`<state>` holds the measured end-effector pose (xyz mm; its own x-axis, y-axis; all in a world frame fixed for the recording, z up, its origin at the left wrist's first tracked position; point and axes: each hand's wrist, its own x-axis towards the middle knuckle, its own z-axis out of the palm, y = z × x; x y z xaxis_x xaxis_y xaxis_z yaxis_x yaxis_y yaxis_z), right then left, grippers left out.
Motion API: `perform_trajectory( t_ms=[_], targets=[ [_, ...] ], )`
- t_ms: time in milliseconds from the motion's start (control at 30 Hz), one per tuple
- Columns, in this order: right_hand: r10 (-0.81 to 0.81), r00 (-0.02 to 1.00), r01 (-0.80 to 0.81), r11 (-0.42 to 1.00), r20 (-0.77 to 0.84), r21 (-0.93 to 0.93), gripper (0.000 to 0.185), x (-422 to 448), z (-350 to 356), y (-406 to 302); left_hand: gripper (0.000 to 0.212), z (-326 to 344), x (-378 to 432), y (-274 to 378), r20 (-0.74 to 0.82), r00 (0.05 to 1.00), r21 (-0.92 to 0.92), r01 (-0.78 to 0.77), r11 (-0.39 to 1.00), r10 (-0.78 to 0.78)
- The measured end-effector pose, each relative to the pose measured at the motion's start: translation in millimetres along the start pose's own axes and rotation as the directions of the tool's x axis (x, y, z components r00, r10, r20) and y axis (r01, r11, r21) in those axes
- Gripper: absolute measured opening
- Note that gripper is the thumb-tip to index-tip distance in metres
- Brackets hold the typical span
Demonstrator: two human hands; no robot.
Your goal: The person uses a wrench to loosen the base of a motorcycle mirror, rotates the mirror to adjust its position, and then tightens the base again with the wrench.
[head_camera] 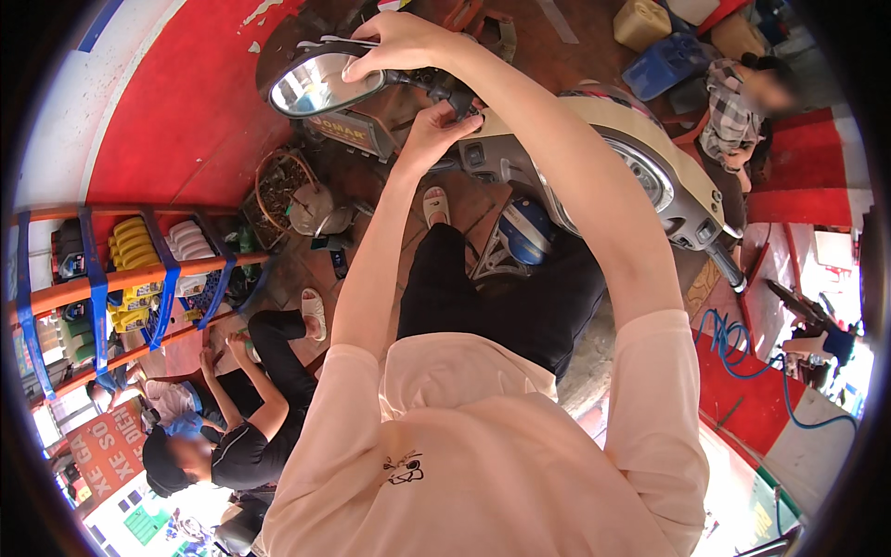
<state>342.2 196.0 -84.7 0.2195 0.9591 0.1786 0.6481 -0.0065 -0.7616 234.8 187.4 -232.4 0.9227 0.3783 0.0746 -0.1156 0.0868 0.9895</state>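
Observation:
A cream scooter (661, 150) with a round instrument cluster (637, 170) stands before me. My right hand (400, 45) reaches across to its left rear-view mirror (327, 85) and grips the housing, the thumb lying on the glass. Lower down, my left hand (438, 136) has its fingers around the base of the mirror stem (456, 99), close to the handlebar. Its fingertips partly cover the joint there. The mirror is tilted and its stem runs towards the handlebar. My right forearm hides part of the cluster.
A blue-and-white helmet-like object (525, 233) lies between my knees. Left are a rack of oil bottles (132, 244), a wicker basket (275, 188) and a seated person in black (250, 445). Right are jerrycans (665, 63), a person in a checked shirt (731, 104) and a blue coiled hose (727, 341).

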Motion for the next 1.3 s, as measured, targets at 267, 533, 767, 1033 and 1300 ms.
perform_trajectory(
  t_ms=[267,533,767,1033,1300],
  targets=[
    [0.067,0.994,-0.061,0.996,-0.087,0.065,0.067,-0.3,-1.0,19.2,0.019,-0.4,0.7,1.4,-0.060,0.993,0.279,-0.081,0.957,0.101],
    [0.001,0.998,0.004,0.998,-0.069,0.067,0.075,-13.1,1.9,3.8,0.017,5.4,-5.0,6.7,-0.089,0.978,0.328,-0.152,0.933,0.191],
    [-0.003,0.993,-0.014,0.990,0.120,0.139,0.062,-24.6,-9.5,-9.8,0.015,8.9,-6.0,5.4,-0.125,0.982,0.249,-0.110,0.962,0.144],
    [0.030,0.995,-0.045,0.985,0.094,0.167,0.059,-31.9,-5.1,-12.1,0.016,7.3,-11.9,14.8,-0.136,0.987,0.370,-0.032,0.928,0.088],
    [0.175,0.983,-0.183,0.949,0.055,0.258,0.050,-57.0,-15.3,-13.1,0.023,3.0,-29.3,27.0,-0.118,0.984,0.049,-0.128,0.991,0.133]
  ],
)
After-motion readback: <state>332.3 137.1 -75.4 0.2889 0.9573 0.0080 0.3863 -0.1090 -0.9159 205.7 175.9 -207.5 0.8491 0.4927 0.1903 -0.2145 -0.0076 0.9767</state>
